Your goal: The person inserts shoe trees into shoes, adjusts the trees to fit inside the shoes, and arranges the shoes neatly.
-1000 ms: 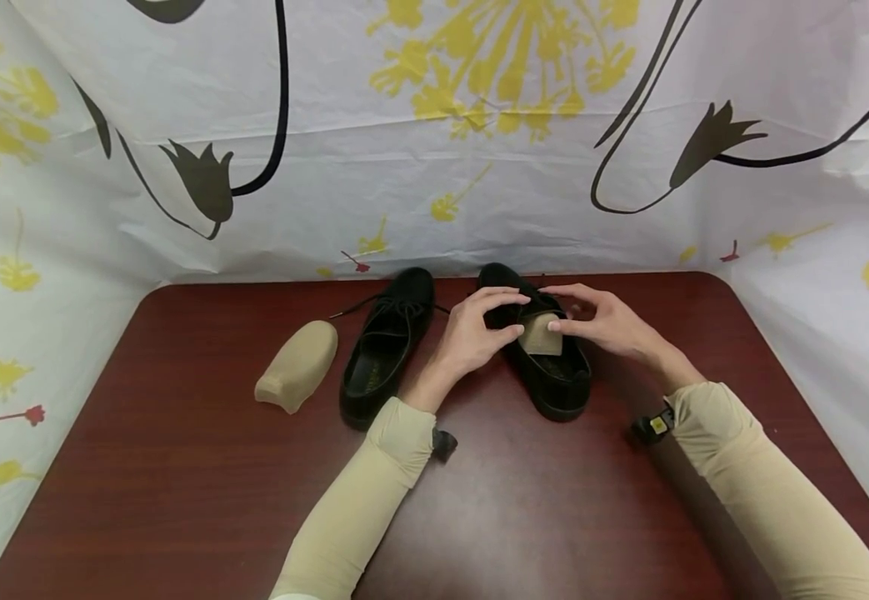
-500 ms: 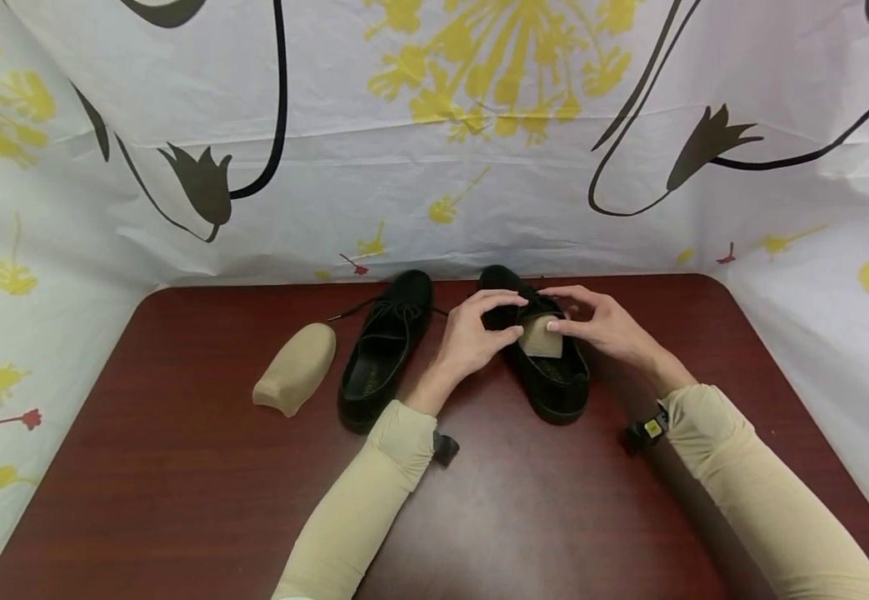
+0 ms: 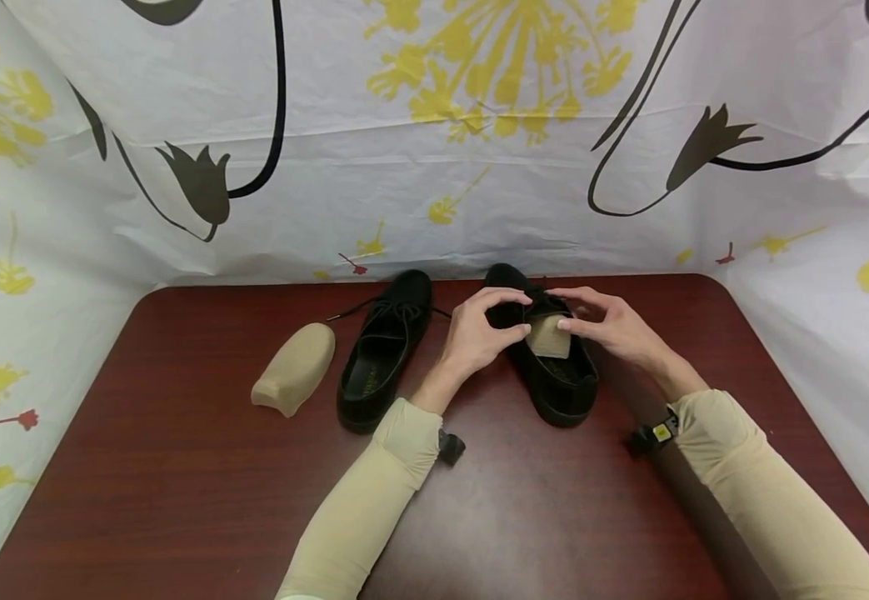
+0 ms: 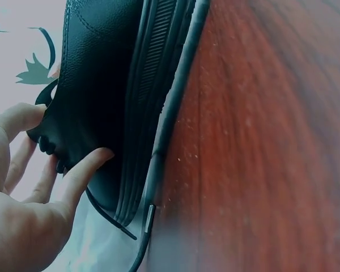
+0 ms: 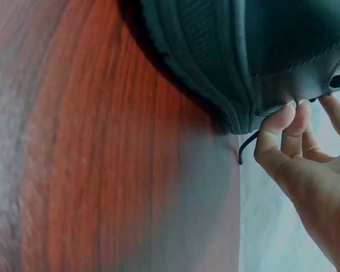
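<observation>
A black lace-up shoe [image 3: 560, 392] stands on the right, its toe toward the back cloth. A beige moulded shoe insert [image 3: 550, 337] sits in its opening, the front part hidden inside. My left hand [image 3: 477, 333] holds the shoe's left side by the laces, thumb at the opening's rim. From the other side my right hand [image 3: 620, 329] grips the upper, its thumb beside the insert. In the left wrist view, the left hand's fingers [image 4: 82, 175] lie against the leather. In the right wrist view, fingertips [image 5: 280, 119] of the right hand touch the shoe's upper.
The matching black shoe [image 3: 374, 375] stands to the left, just beyond my left forearm. Farther left lies a second beige insert [image 3: 295, 367] on the dark red table [image 3: 179, 500]. A patterned white cloth [image 3: 329, 208] hangs behind the table's back edge.
Both hands and the right-hand shoe, with the insert in it, have shifted slightly to the right in the last half second. The other shoe and the loose insert stay put.
</observation>
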Demonstrator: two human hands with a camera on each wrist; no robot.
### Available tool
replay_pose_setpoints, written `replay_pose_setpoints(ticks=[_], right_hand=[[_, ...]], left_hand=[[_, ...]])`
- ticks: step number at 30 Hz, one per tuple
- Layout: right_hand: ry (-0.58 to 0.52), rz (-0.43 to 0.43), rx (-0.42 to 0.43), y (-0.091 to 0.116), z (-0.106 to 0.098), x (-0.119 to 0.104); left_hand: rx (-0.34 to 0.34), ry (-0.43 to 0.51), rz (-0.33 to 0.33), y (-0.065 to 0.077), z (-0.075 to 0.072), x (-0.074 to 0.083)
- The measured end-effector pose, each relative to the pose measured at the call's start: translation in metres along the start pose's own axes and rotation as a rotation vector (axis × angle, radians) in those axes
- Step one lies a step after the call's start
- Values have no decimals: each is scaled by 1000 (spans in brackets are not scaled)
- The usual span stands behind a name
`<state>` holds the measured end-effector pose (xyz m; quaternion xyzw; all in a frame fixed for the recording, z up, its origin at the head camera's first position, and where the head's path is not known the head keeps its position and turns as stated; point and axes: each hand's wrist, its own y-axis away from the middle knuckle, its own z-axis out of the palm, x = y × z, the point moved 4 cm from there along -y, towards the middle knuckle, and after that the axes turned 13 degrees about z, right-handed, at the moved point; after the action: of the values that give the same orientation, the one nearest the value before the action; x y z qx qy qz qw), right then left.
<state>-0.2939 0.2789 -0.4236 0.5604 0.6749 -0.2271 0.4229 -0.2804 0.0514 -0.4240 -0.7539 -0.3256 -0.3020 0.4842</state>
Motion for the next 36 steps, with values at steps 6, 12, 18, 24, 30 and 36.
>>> replay_pose_setpoints(ticks=[6,12,18,24,30,36], right_hand=[[-25,-35,-42,6,-6,-3],[8,-108,-5,14,-7,-6],[16,-247,94,28,0,-21],[-37,-232,121,31,-1,-16],[-47,-203,113,27,-10,1],[-81,-196,114,33,-20,3]], left_hand=[[9,14,2,-3,0,3],[2,53,-7,-4,2,5],[0,79,-17,-4,3,6],[-13,93,-18,-5,8,10],[-24,100,-22,-9,15,12],[-26,127,0,-15,23,16]])
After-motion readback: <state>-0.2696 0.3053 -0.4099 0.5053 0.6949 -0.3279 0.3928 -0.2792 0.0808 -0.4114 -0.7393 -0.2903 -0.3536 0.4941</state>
